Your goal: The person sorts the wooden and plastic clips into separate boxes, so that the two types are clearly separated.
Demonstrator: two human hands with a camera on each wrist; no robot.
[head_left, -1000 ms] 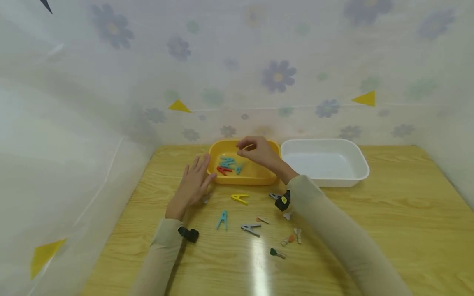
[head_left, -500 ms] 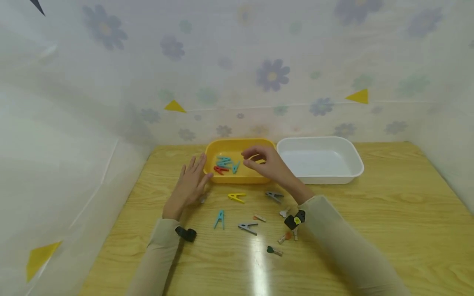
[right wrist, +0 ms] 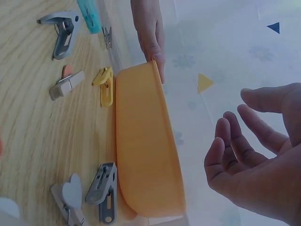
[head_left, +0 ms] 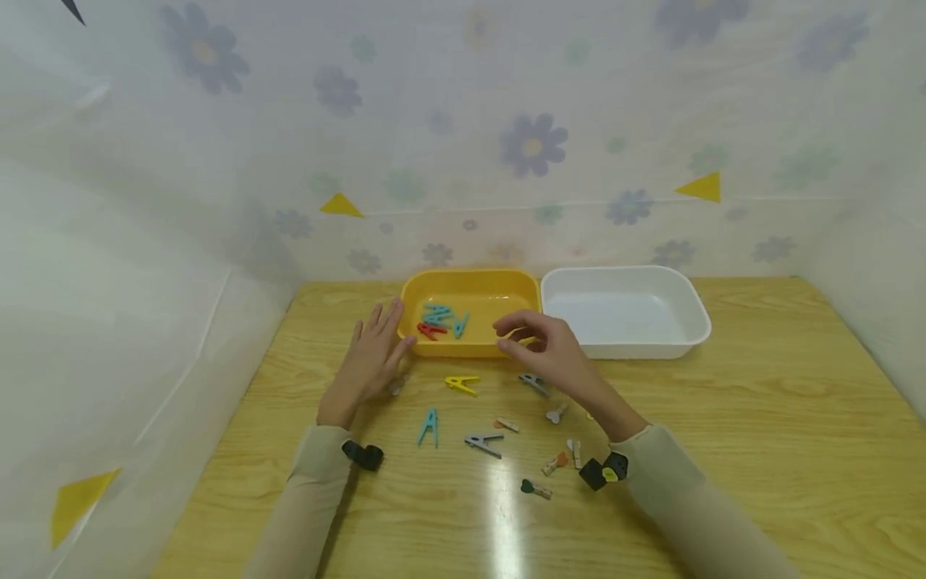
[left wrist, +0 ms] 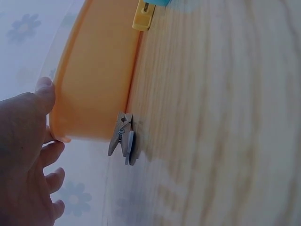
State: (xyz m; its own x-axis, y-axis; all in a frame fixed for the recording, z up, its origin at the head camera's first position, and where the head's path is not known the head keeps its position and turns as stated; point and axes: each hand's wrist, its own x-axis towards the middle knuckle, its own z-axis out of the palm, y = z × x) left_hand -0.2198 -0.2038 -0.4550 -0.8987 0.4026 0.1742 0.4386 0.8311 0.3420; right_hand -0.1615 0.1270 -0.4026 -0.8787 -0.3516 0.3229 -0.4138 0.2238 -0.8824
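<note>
My left hand rests against the left end of a yellow tray, thumb and fingers spread at its rim. My right hand hovers over the tray's front right edge, fingers loosely bent, nothing between them. Inside the tray lie several light-blue clothespins and a red clothespin. In front of it on the table are a yellow clothespin, a grey clothespin below my right hand, another grey clothespin and a light-blue clothespin. A small wooden clothespin lies near my left hand.
A white tray stands right of the yellow one, touching or nearly so. Small wooden clothespins with heart or round ornaments lie nearer on the wooden table, such as a green-heart clothespin. A flowered sheet hangs behind.
My right hand has drawn back from above the middle of the yellow tray toward its front right edge. My left hand stays at the tray's left end.
</note>
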